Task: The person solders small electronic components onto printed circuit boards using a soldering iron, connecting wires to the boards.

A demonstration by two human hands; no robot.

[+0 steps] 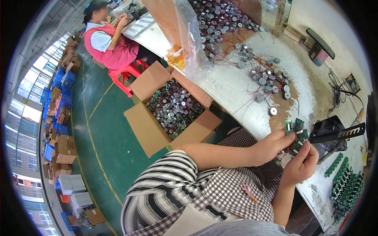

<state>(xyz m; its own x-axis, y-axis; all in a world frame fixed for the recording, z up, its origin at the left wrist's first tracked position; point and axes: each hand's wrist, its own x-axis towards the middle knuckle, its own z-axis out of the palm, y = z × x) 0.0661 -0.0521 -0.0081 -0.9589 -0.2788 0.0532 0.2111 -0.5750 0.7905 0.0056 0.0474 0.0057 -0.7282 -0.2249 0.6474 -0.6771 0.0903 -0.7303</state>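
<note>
Over the table's near edge, both my hands hold small green circuit boards [300, 136] with white parts on them. My left hand [277, 144] pinches the boards from the left, thumb on top. On their lower right side, my right hand [302, 164] grips with thumb and fingers. How many boards there are, and what lies under my fingers, I cannot make out. Just beyond my left hand, a round silver motor [273, 111] rests on the worn white table [252, 118]. More such motors [271, 82] with thin red wires lie scattered farther off.
A heap of motors [220, 23] covers the far table. An open cardboard box [147, 128] of motors stands left of it. Right of my hands are a black fan [327, 128], a black bracket [342, 134] and rows of green boards [344, 187]. A person [108, 43] sits far left.
</note>
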